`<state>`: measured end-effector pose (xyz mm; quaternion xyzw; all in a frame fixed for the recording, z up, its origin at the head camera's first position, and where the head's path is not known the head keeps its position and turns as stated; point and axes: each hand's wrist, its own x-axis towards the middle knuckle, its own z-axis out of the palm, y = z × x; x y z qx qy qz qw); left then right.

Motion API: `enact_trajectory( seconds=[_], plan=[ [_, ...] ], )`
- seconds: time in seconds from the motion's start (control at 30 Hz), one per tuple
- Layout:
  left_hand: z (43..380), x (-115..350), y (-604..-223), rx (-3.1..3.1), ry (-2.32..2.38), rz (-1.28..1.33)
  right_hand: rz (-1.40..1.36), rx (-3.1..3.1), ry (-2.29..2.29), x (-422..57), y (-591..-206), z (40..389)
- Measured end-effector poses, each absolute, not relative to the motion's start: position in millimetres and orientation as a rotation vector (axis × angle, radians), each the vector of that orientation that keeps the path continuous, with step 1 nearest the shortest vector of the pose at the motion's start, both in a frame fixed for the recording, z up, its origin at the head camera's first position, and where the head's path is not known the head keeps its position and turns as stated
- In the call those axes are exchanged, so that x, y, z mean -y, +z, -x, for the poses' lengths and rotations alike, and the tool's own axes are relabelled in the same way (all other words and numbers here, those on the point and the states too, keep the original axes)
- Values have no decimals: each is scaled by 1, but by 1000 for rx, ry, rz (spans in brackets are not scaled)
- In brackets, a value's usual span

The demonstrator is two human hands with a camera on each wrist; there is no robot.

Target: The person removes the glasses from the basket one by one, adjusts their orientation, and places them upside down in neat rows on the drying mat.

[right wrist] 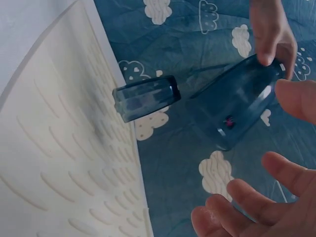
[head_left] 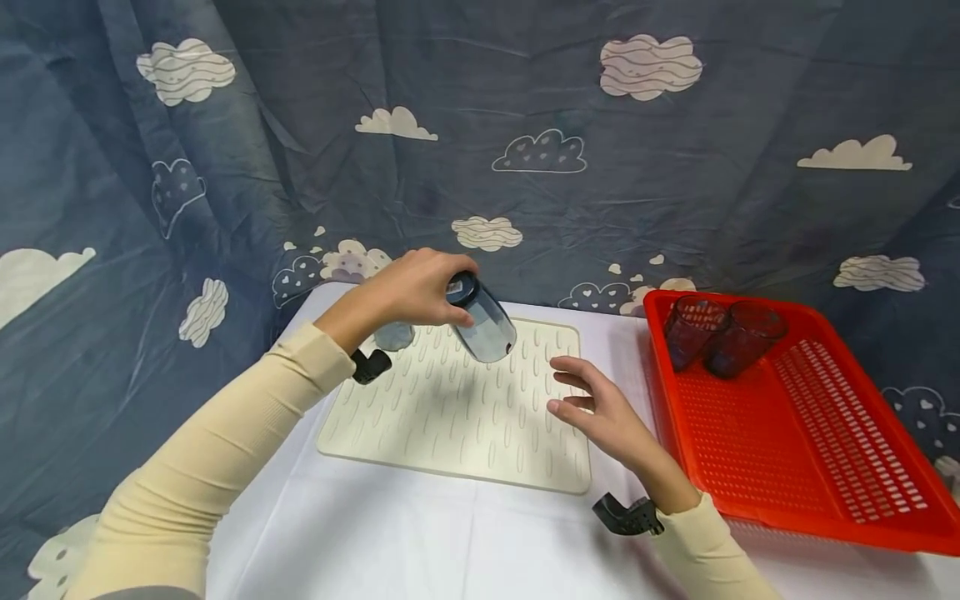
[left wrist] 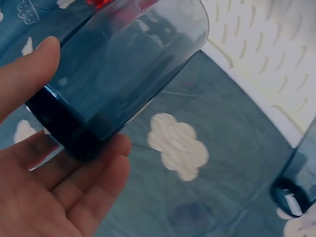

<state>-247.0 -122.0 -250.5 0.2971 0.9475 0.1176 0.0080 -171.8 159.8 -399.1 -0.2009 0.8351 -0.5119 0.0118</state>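
My left hand [head_left: 423, 287] grips a blue-tinted drinking glass [head_left: 486, 327] by its thick dark base, above the mat. The glass is tilted, its mouth pointing down and to the right; in the left wrist view the thumb and fingers lie around the base of the glass [left wrist: 123, 69]. To the right, over the mat's edge, my right hand [head_left: 609, 417] holds nothing, its fingers spread and slightly bent, apart from the glass. A second blue glass [right wrist: 148, 98] stands at the back left of the pale ribbed mat [head_left: 450, 417], partly behind the left hand in the head view.
A red perforated plastic basket [head_left: 750, 442] sits on the right of the white-covered table [head_left: 375, 533]. Two dark-looking glasses [head_left: 693, 329] stand side by side in its back left corner. A dark blue cloth with cloud prints [head_left: 450, 75] hangs behind and at the left.
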Motion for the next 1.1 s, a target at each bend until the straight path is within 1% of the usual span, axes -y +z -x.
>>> enact_trajectory(
  seconds=[0.37,1.1],
  plan=[
    [269,131,-277,-2965,451,-762,626,-2631,-1556,-162,-396,168],
    [288,135,-301,-2949,442,-738,586,-2649,-1536,-172,-395,163]
  ],
)
